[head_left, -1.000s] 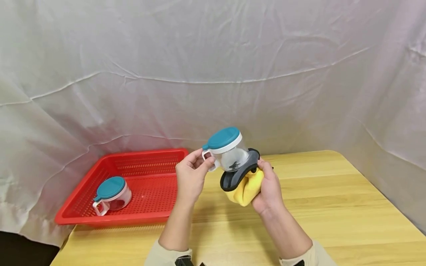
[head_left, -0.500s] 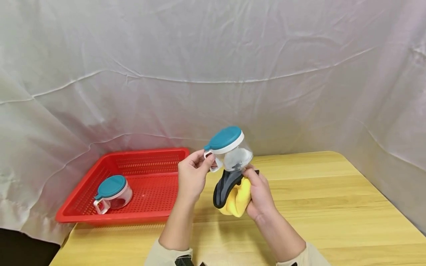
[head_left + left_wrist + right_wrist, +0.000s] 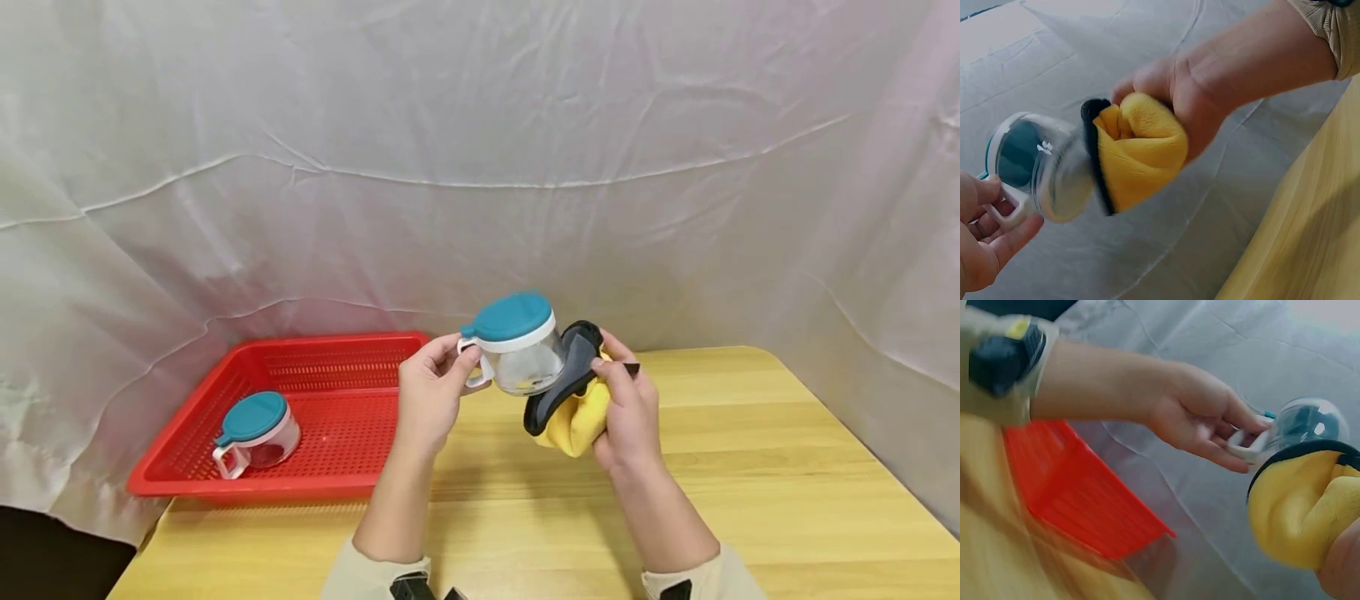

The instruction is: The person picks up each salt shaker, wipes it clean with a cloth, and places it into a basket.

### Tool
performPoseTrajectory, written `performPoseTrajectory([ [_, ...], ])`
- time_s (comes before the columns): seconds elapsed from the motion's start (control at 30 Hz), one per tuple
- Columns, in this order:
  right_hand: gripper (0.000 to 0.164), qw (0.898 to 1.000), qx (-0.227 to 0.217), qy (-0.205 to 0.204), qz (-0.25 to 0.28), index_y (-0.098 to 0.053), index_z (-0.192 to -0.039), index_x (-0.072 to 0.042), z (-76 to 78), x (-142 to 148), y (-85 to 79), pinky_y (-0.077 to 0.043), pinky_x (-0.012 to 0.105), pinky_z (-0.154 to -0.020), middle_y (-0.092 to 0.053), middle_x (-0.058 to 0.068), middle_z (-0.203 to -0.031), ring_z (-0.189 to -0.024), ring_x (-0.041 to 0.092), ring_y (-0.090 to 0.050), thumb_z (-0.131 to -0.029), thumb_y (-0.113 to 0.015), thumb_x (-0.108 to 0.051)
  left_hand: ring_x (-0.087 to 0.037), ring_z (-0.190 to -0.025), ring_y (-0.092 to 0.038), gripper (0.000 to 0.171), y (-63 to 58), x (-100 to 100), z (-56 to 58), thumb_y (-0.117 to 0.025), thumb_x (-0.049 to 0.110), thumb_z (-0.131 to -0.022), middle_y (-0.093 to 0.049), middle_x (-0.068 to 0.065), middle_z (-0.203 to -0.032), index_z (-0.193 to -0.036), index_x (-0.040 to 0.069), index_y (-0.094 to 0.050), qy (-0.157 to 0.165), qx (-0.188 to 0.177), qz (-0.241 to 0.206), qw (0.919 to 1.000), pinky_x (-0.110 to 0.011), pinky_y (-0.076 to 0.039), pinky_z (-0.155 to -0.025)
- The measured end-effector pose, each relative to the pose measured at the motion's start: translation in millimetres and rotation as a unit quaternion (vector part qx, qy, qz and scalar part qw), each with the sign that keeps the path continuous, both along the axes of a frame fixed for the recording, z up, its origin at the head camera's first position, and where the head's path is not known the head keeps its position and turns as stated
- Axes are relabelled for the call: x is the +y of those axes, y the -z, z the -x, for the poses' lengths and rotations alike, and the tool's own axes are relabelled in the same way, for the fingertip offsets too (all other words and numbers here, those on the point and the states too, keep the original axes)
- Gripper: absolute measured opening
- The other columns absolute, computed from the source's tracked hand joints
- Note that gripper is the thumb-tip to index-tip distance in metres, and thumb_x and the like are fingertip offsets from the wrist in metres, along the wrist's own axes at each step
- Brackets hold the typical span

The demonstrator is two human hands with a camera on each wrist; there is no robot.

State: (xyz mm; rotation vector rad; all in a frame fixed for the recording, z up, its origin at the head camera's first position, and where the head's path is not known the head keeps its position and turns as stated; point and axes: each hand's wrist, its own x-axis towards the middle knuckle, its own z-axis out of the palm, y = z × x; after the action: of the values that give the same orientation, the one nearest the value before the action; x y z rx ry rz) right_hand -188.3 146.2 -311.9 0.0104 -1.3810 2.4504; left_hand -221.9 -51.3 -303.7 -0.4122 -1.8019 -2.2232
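My left hand (image 3: 431, 392) pinches the white handle of a clear jar (image 3: 528, 367) with a teal lid (image 3: 513, 317), held tilted above the table. In my right hand (image 3: 630, 408) is a bunched cloth, yellow (image 3: 576, 421) on one side and grey with a black edge on the other. Its grey face lies against the jar's lower right side. From the left wrist view, the cloth (image 3: 1144, 153) meets the jar's base (image 3: 1066, 187). The right wrist view shows the cloth (image 3: 1300, 506) covering part of the jar (image 3: 1310, 422).
A red plastic basket (image 3: 345, 483) stands at the left of the wooden table (image 3: 750, 467). Inside it sits a second jar (image 3: 258, 429) with a teal lid and white handle. A grey curtain (image 3: 480, 167) hangs behind the table.
My right hand and the cloth first moved down and left under the jar's base, then back up and right along its side. The jar tilts less now; my left hand has barely moved.
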Motion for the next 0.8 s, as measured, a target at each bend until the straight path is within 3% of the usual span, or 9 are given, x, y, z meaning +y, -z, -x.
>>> performPoseTrajectory([
  [0.07, 0.039, 0.995, 0.02, 0.052, -0.079, -0.056, -0.129, -0.011, -5.5, -1.6, -4.1, -0.054, 0.023, -0.082, -0.052, 0.009, -0.127, -0.105, 0.017, -0.06, -0.091, -0.053, -0.002, -0.02, -0.08, -0.063, 0.022, -0.4, 0.1, 0.3, -0.071, 0.011, -0.083, -0.065, -0.012, -0.091, -0.104, 0.002, -0.068, -0.014, -0.002, 0.006, 0.9999, -0.039, -0.059, -0.068],
  [0.1, 0.04, 0.988, 0.03, 0.08, -0.129, -0.059, -0.126, -0.013, -9.3, -3.6, -6.3, -0.055, 0.022, -0.078, -0.054, 0.008, -0.124, -0.1, 0.017, -0.06, -0.088, -0.056, -0.002, -0.02, -0.079, -0.062, 0.022, -0.5, 0.3, 0.3, -0.072, 0.012, -0.083, -0.065, -0.011, -0.089, -0.103, 0.002, -0.069, -0.025, -0.001, 0.012, 0.9996, -0.037, -0.059, -0.068],
  [0.17, 0.042, 0.962, 0.061, 0.136, -0.227, -0.062, -0.123, -0.016, -17.6, -9.7, -9.8, -0.056, 0.02, -0.073, -0.057, 0.005, -0.12, -0.097, 0.014, -0.06, -0.084, -0.062, 0.0, -0.018, -0.076, -0.061, 0.021, -0.5, 1.4, 0.1, -0.073, 0.012, -0.082, -0.065, -0.01, -0.086, -0.1, 0.003, -0.069, -0.047, 0.0, 0.025, 0.9986, -0.034, -0.059, -0.068],
  [0.27, 0.045, 0.909, 0.157, 0.206, -0.326, -0.062, -0.121, -0.009, -26.8, -21.0, -11.3, -0.054, 0.017, -0.077, -0.059, 0.009, -0.119, -0.103, 0.015, -0.057, -0.078, -0.064, 0.006, -0.015, -0.073, -0.06, 0.019, 0.3, 4.1, -0.5, -0.073, 0.012, -0.081, -0.064, -0.009, -0.082, -0.098, 0.004, -0.07, -0.069, -0.005, 0.03, 0.9972, -0.033, -0.059, -0.067],
  [0.4, 0.043, 0.829, 0.293, 0.275, -0.389, -0.062, -0.115, 0.004, -22.6, -32.4, -2.7, -0.047, 0.016, -0.091, -0.058, 0.02, -0.118, -0.11, 0.026, -0.055, -0.073, -0.065, 0.006, -0.013, -0.07, -0.058, 0.019, 2.0, 8.5, -0.4, -0.074, 0.011, -0.081, -0.063, -0.008, -0.079, -0.098, 0.003, -0.07, -0.087, -0.009, 0.02, 0.9959, -0.031, -0.059, -0.065],
  [0.53, 0.04, 0.747, 0.373, 0.33, -0.44, -0.066, -0.11, 0.003, -13.3, -38.4, 7.7, -0.044, 0.021, -0.095, -0.061, 0.021, -0.113, -0.102, 0.034, -0.056, -0.071, -0.065, -0.006, -0.013, -0.069, -0.058, 0.018, 3.4, 10.1, -0.9, -0.074, 0.011, -0.081, -0.062, -0.008, -0.077, -0.097, 0.002, -0.07, -0.105, -0.005, 0.013, 0.9943, -0.03, -0.058, -0.064],
  [0.63, 0.036, 0.691, 0.42, 0.352, -0.472, -0.068, -0.106, 0.001, -11.2, -42.1, 9.0, -0.047, 0.032, -0.093, -0.063, 0.019, -0.11, -0.097, 0.036, -0.056, -0.072, -0.064, -0.009, -0.014, -0.069, -0.059, 0.02, 3.3, 11.0, -1.0, -0.073, 0.011, -0.081, -0.06, -0.008, -0.076, -0.098, 0.001, -0.07, -0.096, -0.006, -0.006, 0.9954, -0.035, -0.059, -0.063],
  [0.73, 0.032, 0.643, 0.454, 0.361, -0.5, -0.07, -0.102, -0.001, -12.8, -46.3, 7.9, -0.05, 0.04, -0.087, -0.065, 0.018, -0.107, -0.094, 0.037, -0.058, -0.072, -0.062, -0.008, -0.014, -0.068, -0.06, 0.021, 3.6, 12.8, -1.3, -0.073, 0.013, -0.081, -0.059, -0.008, -0.074, -0.099, 0.002, -0.07, -0.084, -0.004, -0.017, 0.9963, -0.041, -0.058, -0.064],
  [0.8, 0.031, 0.623, 0.461, 0.365, -0.516, -0.071, -0.101, -0.002, -15.2, -48.6, 7.6, -0.051, 0.042, -0.083, -0.066, 0.016, -0.106, -0.093, 0.037, -0.058, -0.072, -0.061, -0.008, -0.014, -0.067, -0.06, 0.021, 4.1, 14.6, -1.9, -0.074, 0.015, -0.081, -0.059, -0.008, -0.074, -0.098, 0.002, -0.07, -0.084, 0.004, -0.007, 0.9964, -0.043, -0.058, -0.064],
])
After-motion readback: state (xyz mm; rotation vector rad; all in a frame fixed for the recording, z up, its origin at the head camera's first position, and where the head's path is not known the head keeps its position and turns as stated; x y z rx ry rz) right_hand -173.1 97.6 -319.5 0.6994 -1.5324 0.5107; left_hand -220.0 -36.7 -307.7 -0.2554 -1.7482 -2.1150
